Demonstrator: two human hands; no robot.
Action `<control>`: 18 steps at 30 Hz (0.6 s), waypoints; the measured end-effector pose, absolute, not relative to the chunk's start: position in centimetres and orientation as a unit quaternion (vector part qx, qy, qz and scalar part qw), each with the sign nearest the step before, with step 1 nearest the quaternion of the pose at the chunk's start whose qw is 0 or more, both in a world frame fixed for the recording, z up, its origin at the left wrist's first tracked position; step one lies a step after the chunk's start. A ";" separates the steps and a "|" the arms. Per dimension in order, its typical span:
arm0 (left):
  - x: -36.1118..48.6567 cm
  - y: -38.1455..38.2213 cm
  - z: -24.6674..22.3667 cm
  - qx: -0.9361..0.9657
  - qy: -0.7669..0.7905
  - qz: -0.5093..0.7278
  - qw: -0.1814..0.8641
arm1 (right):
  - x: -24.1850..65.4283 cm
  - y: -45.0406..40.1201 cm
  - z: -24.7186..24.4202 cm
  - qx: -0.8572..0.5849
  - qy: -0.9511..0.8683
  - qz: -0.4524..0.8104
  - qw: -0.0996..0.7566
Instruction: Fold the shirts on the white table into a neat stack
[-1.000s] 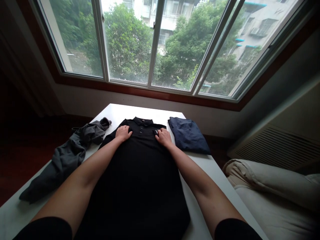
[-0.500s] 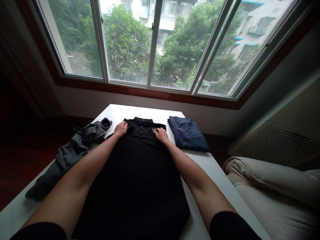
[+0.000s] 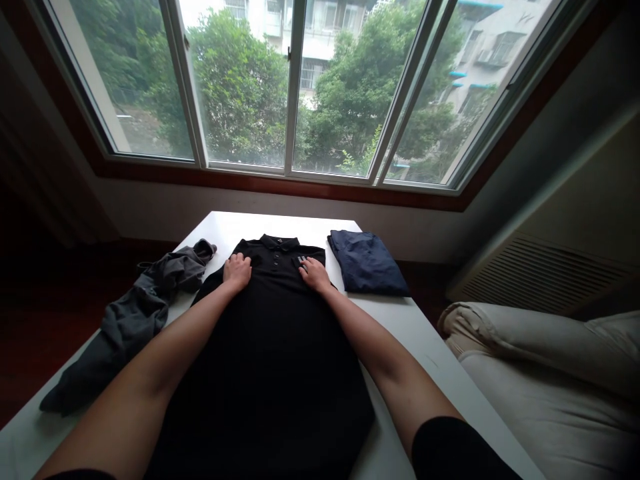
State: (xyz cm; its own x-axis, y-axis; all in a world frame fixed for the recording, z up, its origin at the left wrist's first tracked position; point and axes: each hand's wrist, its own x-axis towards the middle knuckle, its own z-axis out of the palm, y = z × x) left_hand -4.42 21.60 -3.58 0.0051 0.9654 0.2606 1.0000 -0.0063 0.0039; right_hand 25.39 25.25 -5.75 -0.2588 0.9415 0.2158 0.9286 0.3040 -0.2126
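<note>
A black polo shirt (image 3: 270, 360) lies spread front-up on the white table (image 3: 425, 387), its collar toward the window and its hem toward me. My left hand (image 3: 237, 271) rests palm-down on the shirt's upper left, fingers stretched out. On the upper right, beside the small striped mark on the chest, my right hand (image 3: 314, 273) lies flat on the fabric with its fingers extended. Neither hand grips the cloth. The button placket and collar show between and beyond my hands.
A crumpled dark grey garment (image 3: 135, 320) lies along the table's left side. Folded navy cloth (image 3: 369, 263) sits at the far right edge. A pale sofa (image 3: 540, 333) stands to the right of the table, and a window (image 3: 260, 100) is ahead.
My left hand has let go of the shirt's shoulder area and now lies flat, slightly closer to me. My right hand has flattened on the chest. The view has shifted a little.
</note>
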 end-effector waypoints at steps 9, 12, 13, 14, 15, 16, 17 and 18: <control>-3.6 21.0 -3.2 -0.675 -0.726 -0.102 0.087 | 25.8 23.2 -5.2 -0.656 -0.735 0.000 0.173; -4.3 20.9 -3.2 -0.660 -0.743 -0.085 0.074 | 26.0 23.1 -5.7 -0.644 -0.751 0.022 0.146; -4.5 20.8 -3.3 -0.658 -0.744 -0.087 0.071 | 26.1 23.1 -5.8 -0.639 -0.756 0.029 0.136; -4.7 20.7 -3.4 -0.660 -0.743 -0.091 0.071 | 26.2 23.1 -6.0 -0.635 -0.761 0.037 0.127; -4.7 20.5 -3.4 -0.664 -0.738 -0.096 0.073 | 26.3 23.1 -6.1 -0.633 -0.764 0.045 0.118; -4.7 20.4 -3.5 -0.668 -0.734 -0.100 0.075 | 26.5 23.2 -6.2 -0.631 -0.766 0.052 0.110; -4.6 20.2 -3.5 -0.672 -0.730 -0.102 0.076 | 26.7 23.2 -6.3 -0.627 -0.770 0.058 0.103; -4.5 20.0 -3.6 -0.674 -0.728 -0.102 0.075 | 26.9 23.4 -6.2 -0.624 -0.773 0.064 0.097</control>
State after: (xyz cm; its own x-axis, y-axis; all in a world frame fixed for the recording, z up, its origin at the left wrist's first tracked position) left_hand -4.49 20.04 -3.55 -0.0795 0.9659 0.2463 0.9964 0.0698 0.0480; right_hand 26.92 23.35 -6.25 -0.2025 0.9768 0.0695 0.9521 0.2130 -0.2192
